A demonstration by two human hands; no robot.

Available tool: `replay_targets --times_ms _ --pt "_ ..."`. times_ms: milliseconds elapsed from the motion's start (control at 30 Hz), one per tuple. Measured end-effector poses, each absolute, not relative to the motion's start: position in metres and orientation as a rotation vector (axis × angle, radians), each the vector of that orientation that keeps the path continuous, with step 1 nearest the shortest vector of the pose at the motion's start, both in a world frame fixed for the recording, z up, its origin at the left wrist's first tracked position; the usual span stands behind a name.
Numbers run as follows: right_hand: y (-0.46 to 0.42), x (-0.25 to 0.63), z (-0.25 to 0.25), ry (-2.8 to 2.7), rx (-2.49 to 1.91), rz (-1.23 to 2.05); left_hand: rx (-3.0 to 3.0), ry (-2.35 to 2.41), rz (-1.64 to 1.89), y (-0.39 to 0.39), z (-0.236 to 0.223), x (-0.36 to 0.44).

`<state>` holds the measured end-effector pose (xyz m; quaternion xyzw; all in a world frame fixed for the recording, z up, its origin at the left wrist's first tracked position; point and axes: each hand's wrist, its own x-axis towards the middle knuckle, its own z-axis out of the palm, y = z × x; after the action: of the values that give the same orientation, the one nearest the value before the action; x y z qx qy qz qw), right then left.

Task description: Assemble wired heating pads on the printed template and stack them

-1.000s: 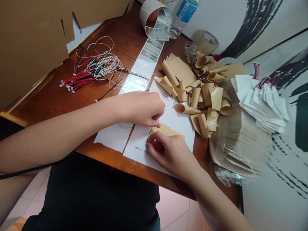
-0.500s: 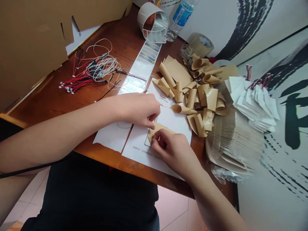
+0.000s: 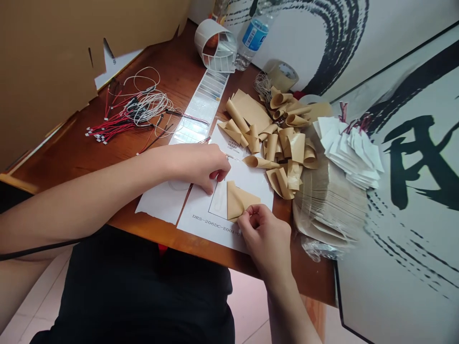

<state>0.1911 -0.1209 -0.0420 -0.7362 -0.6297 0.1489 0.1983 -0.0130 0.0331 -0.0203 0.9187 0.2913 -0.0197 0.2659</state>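
My right hand [image 3: 265, 231] pinches the lower edge of a small brown paper piece [image 3: 240, 203]. The piece is folded back over itself and lies across the right part of a printed rectangle on a white sheet [image 3: 201, 229]. To the left of the brown paper, the bare part of the rectangle shows white with a faint loop shape. My left hand [image 3: 204, 167] rests at the rectangle's upper left corner, fingers curled in; whatever lies under them is hidden. Thin wires [image 3: 206, 140] show just beyond its knuckles.
Curled brown papers [image 3: 272, 145] lie heaped behind the sheet. Red and white cables [image 3: 143, 107] sit at the left, a label roll [image 3: 215, 45] and water bottle [image 3: 254, 38] at the back. At the right are packed grey-brown sheets [image 3: 322, 200] topped by white tags [image 3: 349, 148].
My right hand has moved right and slightly down, drawing the brown paper back and baring the rectangle's left part. My left hand stays nearly in place; the camera view has shifted slightly.
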Motion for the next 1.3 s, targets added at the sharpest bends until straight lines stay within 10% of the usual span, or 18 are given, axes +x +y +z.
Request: replay_targets --times_ms 1300 --pt "-0.195 0.273 -0.012 -0.911 -2.366 -0.146 2.765 0.621 0.18 0.001 -0.017 0.008"
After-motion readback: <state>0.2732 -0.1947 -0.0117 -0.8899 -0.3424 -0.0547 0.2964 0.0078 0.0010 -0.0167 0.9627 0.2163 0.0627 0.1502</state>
